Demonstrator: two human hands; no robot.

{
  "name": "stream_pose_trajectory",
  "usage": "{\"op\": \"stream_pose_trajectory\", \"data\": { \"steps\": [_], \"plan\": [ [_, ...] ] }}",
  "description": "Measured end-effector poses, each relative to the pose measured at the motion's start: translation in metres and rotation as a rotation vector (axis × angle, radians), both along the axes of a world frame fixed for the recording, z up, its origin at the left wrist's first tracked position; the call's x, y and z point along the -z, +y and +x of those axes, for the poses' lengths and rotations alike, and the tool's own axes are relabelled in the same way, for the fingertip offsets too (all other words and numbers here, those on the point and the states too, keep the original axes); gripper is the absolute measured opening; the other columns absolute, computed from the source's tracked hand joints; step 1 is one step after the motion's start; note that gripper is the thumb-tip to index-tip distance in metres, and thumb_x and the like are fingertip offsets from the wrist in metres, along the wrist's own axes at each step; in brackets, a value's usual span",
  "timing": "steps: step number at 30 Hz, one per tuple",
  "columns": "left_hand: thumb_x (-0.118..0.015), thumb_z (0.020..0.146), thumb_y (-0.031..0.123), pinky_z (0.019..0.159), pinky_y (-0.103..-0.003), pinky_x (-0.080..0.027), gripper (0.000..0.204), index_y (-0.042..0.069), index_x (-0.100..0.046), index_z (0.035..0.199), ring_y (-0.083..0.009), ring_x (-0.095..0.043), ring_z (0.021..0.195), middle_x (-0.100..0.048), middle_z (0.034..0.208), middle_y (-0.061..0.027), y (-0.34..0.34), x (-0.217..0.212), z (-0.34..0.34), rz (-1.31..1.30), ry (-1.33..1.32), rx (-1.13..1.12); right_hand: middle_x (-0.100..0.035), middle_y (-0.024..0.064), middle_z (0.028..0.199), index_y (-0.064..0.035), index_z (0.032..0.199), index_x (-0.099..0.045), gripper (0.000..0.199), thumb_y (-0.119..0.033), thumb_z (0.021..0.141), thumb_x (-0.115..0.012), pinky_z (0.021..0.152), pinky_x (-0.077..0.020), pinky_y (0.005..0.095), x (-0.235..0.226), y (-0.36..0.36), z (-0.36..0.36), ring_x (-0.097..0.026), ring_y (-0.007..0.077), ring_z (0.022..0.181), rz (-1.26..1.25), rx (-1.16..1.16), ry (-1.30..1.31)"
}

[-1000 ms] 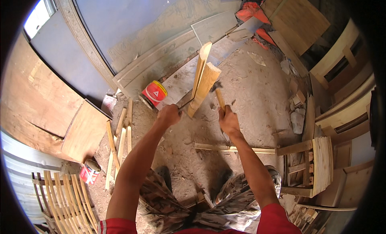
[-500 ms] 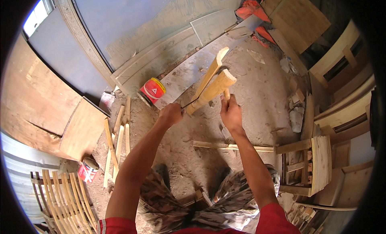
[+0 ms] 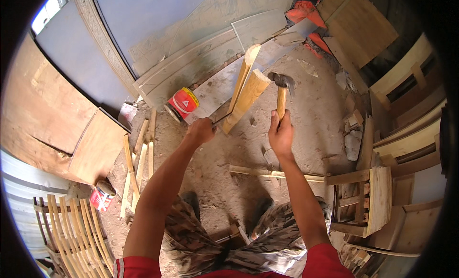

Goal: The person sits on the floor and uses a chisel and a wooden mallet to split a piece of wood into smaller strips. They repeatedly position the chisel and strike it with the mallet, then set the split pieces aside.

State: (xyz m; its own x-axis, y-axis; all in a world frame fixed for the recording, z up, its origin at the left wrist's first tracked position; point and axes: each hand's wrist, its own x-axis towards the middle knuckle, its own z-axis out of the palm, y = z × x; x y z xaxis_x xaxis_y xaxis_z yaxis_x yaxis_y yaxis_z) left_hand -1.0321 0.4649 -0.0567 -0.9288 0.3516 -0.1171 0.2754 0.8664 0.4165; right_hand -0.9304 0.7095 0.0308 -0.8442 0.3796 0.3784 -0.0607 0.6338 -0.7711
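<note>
My right hand (image 3: 282, 133) is wrapped round the wooden handle of a hammer (image 3: 282, 89), its dark metal head raised beside the wood. In front of me stands a length of pale wood split lengthwise, one piece (image 3: 246, 94) nearer me and to the right, the other (image 3: 243, 75) behind it to the left. The two pieces spread apart at the top and come together low down. My left hand (image 3: 201, 131) is closed on a thin dark blade-like tool (image 3: 221, 119), which reaches to the split. The tool's grip is hidden in my fist.
A red and yellow can (image 3: 183, 104) lies near my left hand. Loose wooden strips (image 3: 138, 175) lie on the dirt floor at left, a slatted wooden piece (image 3: 74, 230) below them. At right stands a wooden frame (image 3: 354, 199). A long strip (image 3: 253, 171) lies before my feet.
The hammer has come out from behind the wood, with its head now in sight to the right. The split pieces have shifted slightly left. My left hand has barely moved.
</note>
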Motion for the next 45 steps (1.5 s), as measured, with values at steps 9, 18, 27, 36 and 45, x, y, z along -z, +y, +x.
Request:
{"op": "stream_pose_trajectory", "data": {
  "steps": [9,18,27,36,45],
  "plan": [
    [-0.064,0.088,0.037,0.087,-0.049,-0.052,0.037,0.002,-0.070,0.096,-0.0403,-0.066,0.099,-0.069,0.099,-0.0240,-0.006,0.002,0.000,-0.060,-0.074,-0.051,-0.063,0.0251,0.067,-0.0006,0.101,-0.049,0.027,-0.027,0.099,-0.055,0.051,-0.0485,0.0501,0.002,-0.007,-0.013,-0.065,0.0457,0.065,0.035,-0.045,-0.178],
    [-0.063,0.089,0.036,0.086,-0.048,-0.052,0.036,0.002,-0.070,0.099,-0.0398,-0.065,0.101,-0.069,0.101,-0.0240,0.009,-0.013,-0.001,-0.095,-0.084,-0.003,-0.064,0.0291,0.076,-0.0005,0.104,-0.049,0.026,-0.025,0.098,-0.055,0.056,-0.0495,0.0537,0.044,0.017,-0.015,-0.065,0.0463,0.070,0.209,-0.066,-0.371],
    [-0.065,0.087,0.038,0.080,-0.049,-0.052,0.038,0.000,-0.069,0.092,-0.0405,-0.066,0.093,-0.068,0.093,-0.0247,0.015,0.007,-0.008,-0.067,0.026,0.026,-0.064,0.0306,0.077,0.0004,0.104,-0.051,0.031,-0.030,0.098,-0.052,0.066,-0.0502,0.0577,0.057,0.027,-0.019,-0.064,0.0490,0.074,0.222,-0.061,-0.419],
    [-0.062,0.082,0.021,0.084,-0.046,-0.054,0.027,0.000,-0.071,0.096,-0.0400,-0.067,0.099,-0.069,0.100,-0.0251,0.040,-0.018,0.001,-0.061,-0.056,0.075,-0.063,0.0339,0.079,0.0000,0.101,-0.050,0.033,-0.032,0.098,-0.050,0.067,-0.0501,0.0598,0.081,0.042,-0.014,-0.064,0.0509,0.076,0.321,-0.055,-0.501],
    [-0.061,0.083,0.026,0.083,-0.048,-0.053,0.029,0.001,-0.071,0.094,-0.0400,-0.067,0.095,-0.069,0.095,-0.0250,0.021,0.001,-0.002,-0.099,-0.080,0.024,-0.064,0.0281,0.073,0.0005,0.100,-0.050,0.023,-0.023,0.098,-0.054,0.055,-0.0505,0.0512,0.050,0.008,-0.008,-0.065,0.0460,0.068,-0.073,0.048,-0.004]
  ]
}}
